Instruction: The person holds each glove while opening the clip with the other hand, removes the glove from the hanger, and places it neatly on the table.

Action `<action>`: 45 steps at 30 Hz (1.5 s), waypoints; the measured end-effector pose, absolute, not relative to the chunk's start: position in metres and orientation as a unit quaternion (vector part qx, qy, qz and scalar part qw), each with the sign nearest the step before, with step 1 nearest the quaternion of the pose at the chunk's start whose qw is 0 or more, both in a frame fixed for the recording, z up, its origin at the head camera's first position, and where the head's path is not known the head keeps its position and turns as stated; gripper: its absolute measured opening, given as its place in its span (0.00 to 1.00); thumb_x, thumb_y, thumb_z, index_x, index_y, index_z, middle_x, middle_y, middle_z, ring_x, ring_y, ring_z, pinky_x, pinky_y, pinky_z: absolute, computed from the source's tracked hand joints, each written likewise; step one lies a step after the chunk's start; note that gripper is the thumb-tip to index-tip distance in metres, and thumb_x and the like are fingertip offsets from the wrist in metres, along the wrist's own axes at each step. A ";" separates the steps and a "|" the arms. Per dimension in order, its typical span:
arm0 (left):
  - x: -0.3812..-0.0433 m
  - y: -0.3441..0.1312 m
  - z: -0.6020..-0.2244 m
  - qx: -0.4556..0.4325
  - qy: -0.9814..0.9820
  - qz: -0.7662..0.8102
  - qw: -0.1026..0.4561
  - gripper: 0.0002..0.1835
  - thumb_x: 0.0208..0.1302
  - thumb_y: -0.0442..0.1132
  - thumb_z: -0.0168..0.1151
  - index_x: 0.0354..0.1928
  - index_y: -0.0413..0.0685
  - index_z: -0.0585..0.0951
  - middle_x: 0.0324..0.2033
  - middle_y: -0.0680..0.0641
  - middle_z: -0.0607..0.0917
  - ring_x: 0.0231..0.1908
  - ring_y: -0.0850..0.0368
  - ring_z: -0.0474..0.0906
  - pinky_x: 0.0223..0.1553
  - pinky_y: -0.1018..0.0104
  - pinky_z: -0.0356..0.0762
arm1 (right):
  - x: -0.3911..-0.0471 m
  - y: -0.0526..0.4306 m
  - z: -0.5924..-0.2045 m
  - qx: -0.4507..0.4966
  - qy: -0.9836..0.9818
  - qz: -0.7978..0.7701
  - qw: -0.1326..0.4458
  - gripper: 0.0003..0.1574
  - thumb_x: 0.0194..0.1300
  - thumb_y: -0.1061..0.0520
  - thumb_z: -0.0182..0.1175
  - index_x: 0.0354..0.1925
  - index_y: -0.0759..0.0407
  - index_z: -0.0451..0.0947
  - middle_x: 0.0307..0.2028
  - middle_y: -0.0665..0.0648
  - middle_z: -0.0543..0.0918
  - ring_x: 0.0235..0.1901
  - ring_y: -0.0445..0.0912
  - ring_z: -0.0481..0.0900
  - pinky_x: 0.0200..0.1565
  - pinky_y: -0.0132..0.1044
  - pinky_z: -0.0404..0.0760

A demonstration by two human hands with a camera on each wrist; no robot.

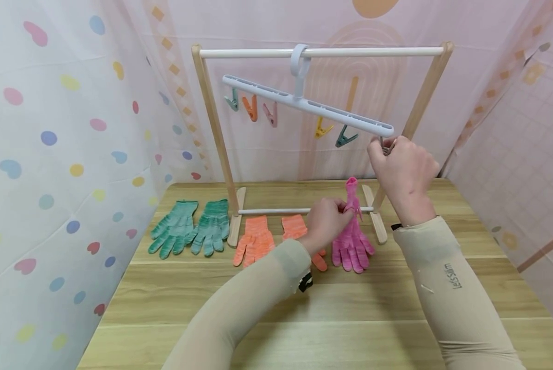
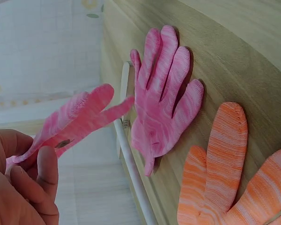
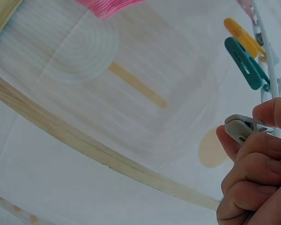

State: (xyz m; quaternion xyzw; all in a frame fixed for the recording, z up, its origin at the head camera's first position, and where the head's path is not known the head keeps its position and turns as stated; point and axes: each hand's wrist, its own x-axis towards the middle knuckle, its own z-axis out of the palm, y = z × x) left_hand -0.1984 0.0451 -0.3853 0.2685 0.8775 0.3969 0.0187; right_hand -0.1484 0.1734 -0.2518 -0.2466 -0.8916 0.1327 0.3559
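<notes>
My left hand [image 1: 327, 222] pinches a pink glove [image 2: 75, 117] and holds it above the table, beside the rack's lower bar. Another pink glove [image 1: 353, 251] lies flat just below it. At the low end of the pale hanger [image 1: 341, 113], my right hand [image 1: 408, 167] grips a grey clothespin [image 3: 241, 126]. The hanger slants down toward that hand. From it also dangle a light teal clip [image 1: 232, 100], an orange clip [image 1: 251, 108], a pink clip [image 1: 271, 115], a yellow clip [image 1: 323, 128] and a dark green clip [image 1: 346, 137].
A wooden rack [image 1: 216, 128] with a white top rod [image 1: 373, 52] carries the hanger. On the table [image 1: 350, 318], two green gloves [image 1: 177, 226] lie at the left. Two orange gloves [image 1: 256, 239] are nearer the middle, one partly behind my left wrist. Patterned curtains surround the table.
</notes>
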 end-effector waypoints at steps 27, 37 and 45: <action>-0.186 0.050 -0.388 0.254 0.835 0.464 0.148 0.09 0.71 0.47 0.72 0.43 0.50 0.92 0.29 0.55 0.89 0.25 0.67 0.74 0.26 0.73 0.72 | -0.113 0.194 -0.259 -0.232 -0.921 0.200 0.241 0.61 0.67 0.10 0.44 0.63 0.57 0.85 0.32 0.65 0.86 0.29 0.57 0.79 0.21 0.42 0.65; -0.169 0.076 -0.403 0.210 0.787 0.520 0.257 0.14 0.73 0.45 0.69 0.52 0.44 0.90 0.39 0.47 0.93 0.31 0.64 0.79 0.37 0.70 0.80 | -0.066 0.262 -0.299 -0.238 -0.921 0.253 0.176 0.61 0.78 0.19 0.39 0.65 0.73 0.79 0.54 0.77 0.86 0.47 0.69 0.86 0.30 0.39 0.76; -0.182 0.074 -0.406 0.199 0.733 0.541 0.360 0.31 0.82 0.53 0.59 0.78 0.47 0.72 0.59 0.35 0.87 0.43 0.47 0.87 0.38 0.62 0.83 | -0.063 0.267 -0.320 -0.233 -0.932 0.221 0.170 0.59 0.79 0.20 0.37 0.62 0.70 0.82 0.50 0.74 0.88 0.48 0.70 0.86 0.34 0.50 0.79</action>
